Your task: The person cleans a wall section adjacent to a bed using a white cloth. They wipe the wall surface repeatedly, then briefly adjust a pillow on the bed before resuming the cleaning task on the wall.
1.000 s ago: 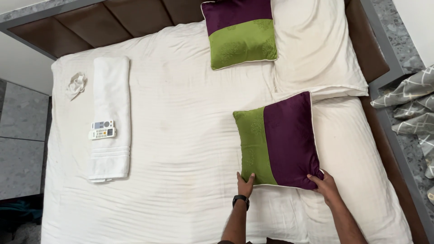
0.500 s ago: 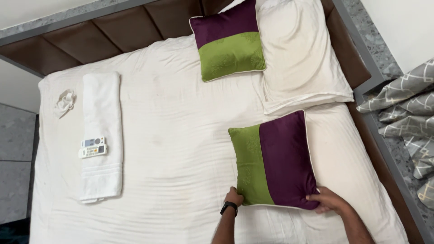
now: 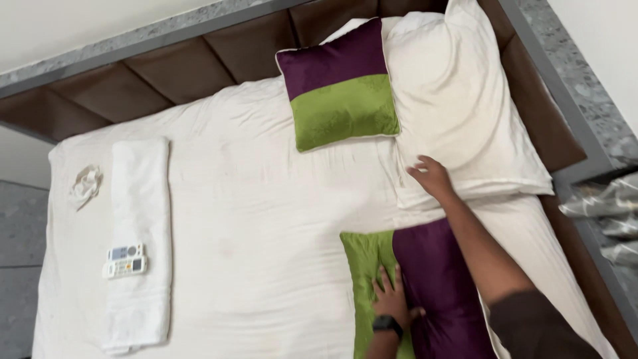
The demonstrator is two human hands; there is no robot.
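Head view, looking down on a bed with white sheet (image 3: 266,219) and brown padded headboard (image 3: 166,73).

Count: two square velvet cushions, each half purple, half green. One large white pillow (image 3: 465,113). One folded white towel (image 3: 139,239). Two small white remote controls (image 3: 125,260), side by side. One crumpled scrap of white cloth (image 3: 85,185).

Far cushion (image 3: 339,86) leans at the headboard, purple half up, its right edge overlapping the white pillow. Near cushion (image 3: 412,292) lies flat on the sheet at the lower middle, green half left, purple half right, partly cut off by the frame's bottom edge and crossed by the right forearm.

Towel lies lengthwise along the bed's left side, remotes on top of it, cloth scrap just beside its upper left. Patterned grey fabric (image 3: 608,219) off the bed's right edge.

Left hand (image 3: 392,299): open, fingers spread, palm pressed flat on the near cushion across the colour seam; dark watch at the wrist. Holds nothing.

Right hand (image 3: 432,176): open, fingers loosely curled down, touching the white pillow's lower left edge. Grips nothing that I can see.
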